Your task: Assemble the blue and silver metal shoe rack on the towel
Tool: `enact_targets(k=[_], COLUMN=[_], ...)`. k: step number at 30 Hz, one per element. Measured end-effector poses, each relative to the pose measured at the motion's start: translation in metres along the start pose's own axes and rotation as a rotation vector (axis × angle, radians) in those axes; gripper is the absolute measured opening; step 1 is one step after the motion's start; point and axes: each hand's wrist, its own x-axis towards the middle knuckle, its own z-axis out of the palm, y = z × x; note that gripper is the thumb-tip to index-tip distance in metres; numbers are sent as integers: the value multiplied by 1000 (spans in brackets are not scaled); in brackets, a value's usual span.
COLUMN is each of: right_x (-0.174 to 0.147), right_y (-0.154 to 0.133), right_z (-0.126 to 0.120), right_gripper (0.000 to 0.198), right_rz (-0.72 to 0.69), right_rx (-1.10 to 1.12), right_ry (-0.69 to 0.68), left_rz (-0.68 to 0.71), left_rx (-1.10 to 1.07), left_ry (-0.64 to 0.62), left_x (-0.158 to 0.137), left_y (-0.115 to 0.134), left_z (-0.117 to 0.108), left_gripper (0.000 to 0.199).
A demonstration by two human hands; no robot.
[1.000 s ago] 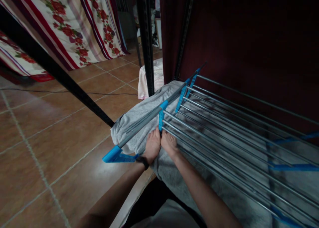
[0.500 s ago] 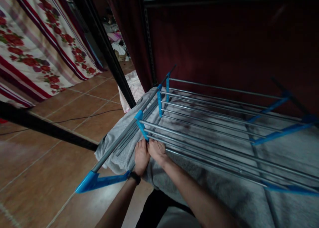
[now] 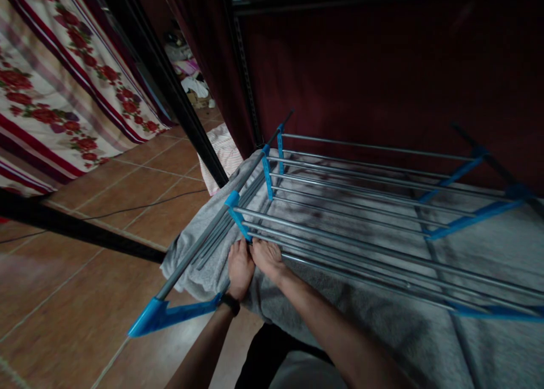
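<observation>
While both hands stay put, left hand (image 3: 240,267) and right hand (image 3: 267,257) press flat, holding the grey towel (image 3: 340,304) beside the drying rack (image 3: 340,207) blue corner clip (image 3: 236,210); only the view has shifted.

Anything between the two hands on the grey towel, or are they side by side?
Nothing: in the head view the left hand and right hand touch, side by side on the grey towel.

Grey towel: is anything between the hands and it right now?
Nothing visible. The left hand and right hand rest side by side directly on the grey towel, at its near left end, just below the drying rack rails that lie over it.
</observation>
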Motion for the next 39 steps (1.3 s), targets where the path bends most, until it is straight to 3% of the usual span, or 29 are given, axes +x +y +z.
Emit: enact_targets(k=[19, 39], right_x=[-2, 2], right_y=[11, 13], right_z=[-11, -23], right_gripper=[29, 28], right_rz=[-84, -44], right_rx=[24, 70], right_ry=[0, -67], left_rz=[-76, -68], left_rx=[-86, -100], left_ry=[-1, -15], left_x=[2, 3], left_y=[-2, -1], left_z=[2, 0], left_gripper=[33, 33])
